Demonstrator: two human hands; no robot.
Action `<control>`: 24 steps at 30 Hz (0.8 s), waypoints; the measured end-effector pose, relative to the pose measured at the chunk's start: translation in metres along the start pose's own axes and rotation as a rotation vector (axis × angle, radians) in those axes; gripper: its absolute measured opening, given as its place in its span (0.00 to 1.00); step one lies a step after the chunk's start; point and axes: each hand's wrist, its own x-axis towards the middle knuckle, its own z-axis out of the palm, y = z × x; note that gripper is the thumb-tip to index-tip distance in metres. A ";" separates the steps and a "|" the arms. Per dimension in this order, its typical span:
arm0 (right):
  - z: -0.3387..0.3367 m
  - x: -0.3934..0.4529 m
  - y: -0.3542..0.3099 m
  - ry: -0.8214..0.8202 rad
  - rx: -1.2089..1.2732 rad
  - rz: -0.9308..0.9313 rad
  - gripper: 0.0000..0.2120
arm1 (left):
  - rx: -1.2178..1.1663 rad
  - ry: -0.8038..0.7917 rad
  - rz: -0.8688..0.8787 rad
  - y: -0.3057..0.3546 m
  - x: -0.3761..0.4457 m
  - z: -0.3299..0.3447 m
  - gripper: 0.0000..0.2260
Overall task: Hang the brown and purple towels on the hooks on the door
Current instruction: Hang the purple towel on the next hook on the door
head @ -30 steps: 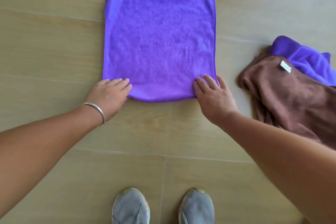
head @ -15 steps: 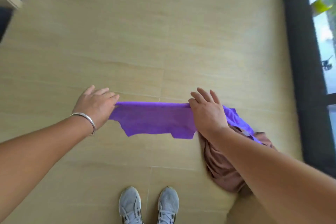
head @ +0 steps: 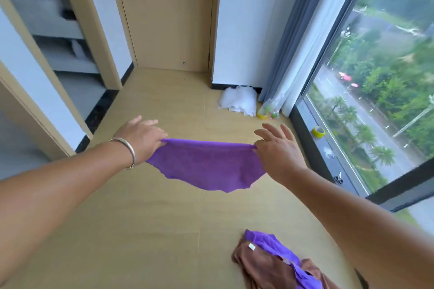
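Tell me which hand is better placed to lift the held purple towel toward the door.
Left, probably. The left hand pinches the purple towel on the side nearer the door; the right hand sits window-side.

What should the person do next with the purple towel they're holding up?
Probably carry it forward to the door. The purple towel hangs off the floor, pinched at its top corners by the left hand and right hand, and the door stands ahead across bare floor. No hooks show in this view.

A purple towel (head: 206,166) hangs stretched between the left hand (head: 143,138) and right hand (head: 279,152), pinched at its top corners. Below the right forearm, a crumpled brown towel (head: 260,267) and a second purple towel (head: 281,253) lie heaped on the floor.
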 end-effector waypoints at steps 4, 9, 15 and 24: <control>-0.112 0.011 0.017 0.097 -0.124 -0.021 0.15 | -0.024 0.123 -0.013 -0.022 -0.025 -0.102 0.15; -0.232 0.027 0.028 0.219 -0.143 -0.004 0.15 | 0.025 0.296 -0.066 -0.050 -0.055 -0.214 0.15; -0.329 0.038 0.015 0.364 -0.059 0.026 0.15 | -0.035 0.556 -0.175 -0.094 -0.101 -0.304 0.15; -0.399 0.062 -0.052 0.544 0.025 -0.006 0.13 | 0.080 0.694 -0.300 -0.160 -0.165 -0.336 0.17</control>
